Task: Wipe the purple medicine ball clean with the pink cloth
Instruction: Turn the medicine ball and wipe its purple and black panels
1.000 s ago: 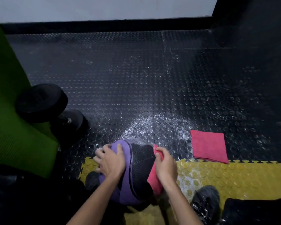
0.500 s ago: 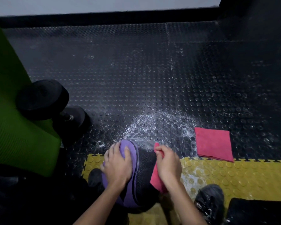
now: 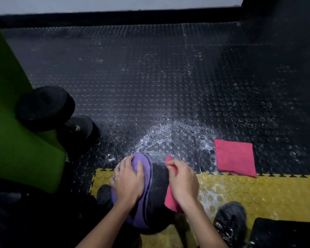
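Left hand [image 3: 128,181]: fingers spread flat on the purple panel, gripping nothing. Purple medicine ball [image 3: 156,190]: rests on the floor at the yellow tile [image 3: 258,190] edge. It is round with no long axis, and its purple-to-black seam runs away from the person. The black panel is textured. Pink cloth [image 3: 170,200]: pressed to the ball's right side, clutched in the curled fingers of the right hand [image 3: 183,183].

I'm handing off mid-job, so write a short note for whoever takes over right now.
Left hand: flat on the purple medicine ball, steadying it.
Right hand: grips the pink cloth against the ball's right side.
Spare folded cloth lies on the black floor, to the right.
Done: cloth is on the ball.
Left: wipe the whole surface; how much is clean cannot be told.
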